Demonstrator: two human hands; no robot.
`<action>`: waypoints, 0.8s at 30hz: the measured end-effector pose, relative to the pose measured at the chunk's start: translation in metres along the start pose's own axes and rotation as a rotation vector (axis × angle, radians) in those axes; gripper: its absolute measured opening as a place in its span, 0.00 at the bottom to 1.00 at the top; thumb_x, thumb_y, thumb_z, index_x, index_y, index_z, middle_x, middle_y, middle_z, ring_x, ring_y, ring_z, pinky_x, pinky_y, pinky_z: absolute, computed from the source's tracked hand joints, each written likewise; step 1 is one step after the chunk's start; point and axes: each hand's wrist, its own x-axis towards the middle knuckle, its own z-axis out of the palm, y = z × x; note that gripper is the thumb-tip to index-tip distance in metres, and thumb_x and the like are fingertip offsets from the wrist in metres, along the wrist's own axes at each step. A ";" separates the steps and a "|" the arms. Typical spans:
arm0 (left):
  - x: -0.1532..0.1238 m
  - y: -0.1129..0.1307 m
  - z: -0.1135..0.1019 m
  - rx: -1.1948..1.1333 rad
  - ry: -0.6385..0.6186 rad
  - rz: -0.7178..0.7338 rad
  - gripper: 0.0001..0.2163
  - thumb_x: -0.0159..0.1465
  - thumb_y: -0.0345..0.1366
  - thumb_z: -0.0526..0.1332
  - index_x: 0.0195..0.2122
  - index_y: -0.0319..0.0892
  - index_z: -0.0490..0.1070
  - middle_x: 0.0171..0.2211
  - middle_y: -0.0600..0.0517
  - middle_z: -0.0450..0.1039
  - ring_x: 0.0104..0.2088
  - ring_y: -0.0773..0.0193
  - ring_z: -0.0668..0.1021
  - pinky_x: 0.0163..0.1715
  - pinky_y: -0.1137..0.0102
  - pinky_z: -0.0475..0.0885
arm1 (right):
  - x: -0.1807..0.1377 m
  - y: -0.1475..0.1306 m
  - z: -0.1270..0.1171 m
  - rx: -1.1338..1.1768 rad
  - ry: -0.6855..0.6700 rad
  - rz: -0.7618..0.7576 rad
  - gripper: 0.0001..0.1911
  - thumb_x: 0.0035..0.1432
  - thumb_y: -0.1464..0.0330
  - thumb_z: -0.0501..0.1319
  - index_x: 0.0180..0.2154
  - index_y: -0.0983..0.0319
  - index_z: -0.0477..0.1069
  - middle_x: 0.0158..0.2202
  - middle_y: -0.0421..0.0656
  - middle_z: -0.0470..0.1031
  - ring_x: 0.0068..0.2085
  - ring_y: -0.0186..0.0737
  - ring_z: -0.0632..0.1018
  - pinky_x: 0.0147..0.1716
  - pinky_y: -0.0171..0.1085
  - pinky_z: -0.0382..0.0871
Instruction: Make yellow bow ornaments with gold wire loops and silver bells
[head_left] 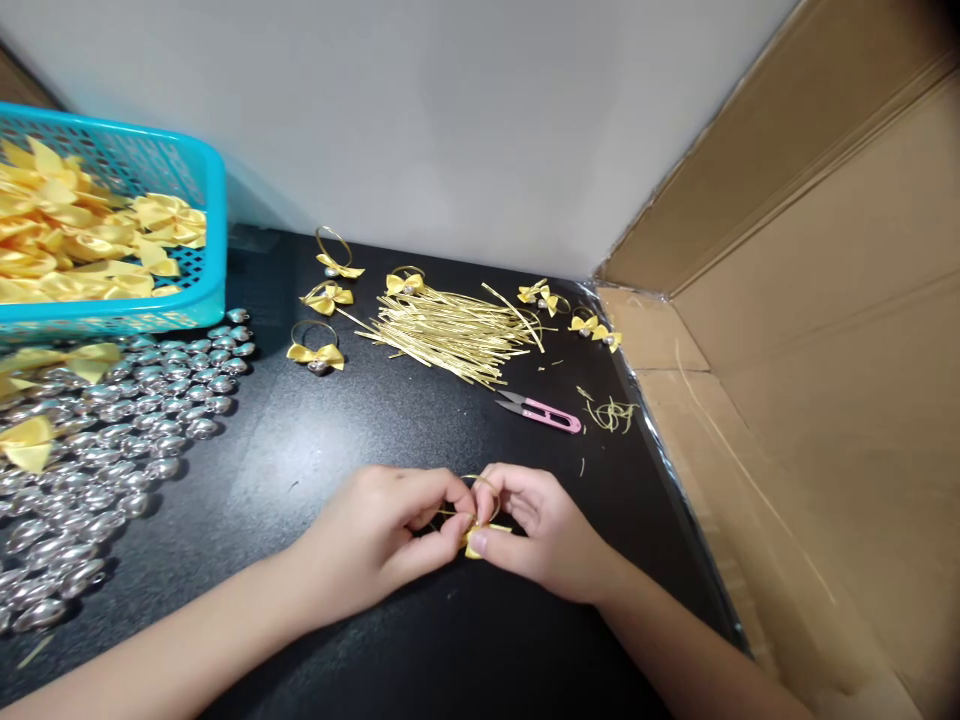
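Note:
Close to the front of the black table, my left hand [397,525] and my right hand [536,530] meet over a small yellow ribbon bow [477,545]. A thin gold tie [491,484] curves up in a loop between them. Thumb and forefinger of my left hand pinch the tie beside the bow. My right thumb presses on the bow, with the forefinger at the loop. Fingers cover most of the bow, so its knot cannot be made out. Beyond my right hand lie pink-handled thread snips [541,411], blades pointing left.
A heap of gold ties [454,335] lies mid-table, with several finished-looking looped bows [316,356] around it. Silver beads [105,440] spread at left before a turquoise basket [214,240] of yellow bows. Tie scraps [611,415] lie near the right edge, beside cardboard [817,280].

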 end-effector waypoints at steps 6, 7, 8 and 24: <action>0.003 0.001 -0.005 -0.103 -0.048 -0.066 0.08 0.64 0.30 0.56 0.30 0.40 0.72 0.17 0.63 0.51 0.17 0.73 0.55 0.16 0.79 0.52 | 0.000 0.003 -0.001 0.074 -0.004 0.040 0.09 0.47 0.73 0.66 0.27 0.61 0.65 0.29 0.37 0.69 0.31 0.31 0.70 0.34 0.32 0.68; 0.003 0.002 -0.006 -0.110 -0.044 -0.078 0.08 0.65 0.31 0.56 0.30 0.40 0.72 0.17 0.63 0.51 0.17 0.73 0.55 0.16 0.79 0.52 | 0.000 0.003 -0.001 0.085 0.005 0.041 0.10 0.46 0.73 0.67 0.27 0.61 0.65 0.29 0.37 0.69 0.31 0.31 0.71 0.34 0.32 0.69; 0.003 0.003 -0.006 -0.112 -0.043 -0.090 0.08 0.65 0.31 0.56 0.30 0.40 0.72 0.17 0.63 0.50 0.17 0.73 0.55 0.16 0.79 0.52 | 0.000 0.004 -0.001 0.094 0.012 0.042 0.11 0.46 0.72 0.68 0.27 0.61 0.66 0.29 0.37 0.69 0.31 0.31 0.71 0.33 0.32 0.69; -0.004 0.000 0.004 0.278 0.123 0.132 0.05 0.67 0.30 0.55 0.35 0.43 0.70 0.16 0.62 0.64 0.14 0.73 0.67 0.18 0.79 0.60 | 0.000 0.005 0.007 -0.125 0.288 -0.078 0.04 0.50 0.69 0.64 0.26 0.63 0.75 0.25 0.42 0.80 0.27 0.37 0.80 0.30 0.35 0.75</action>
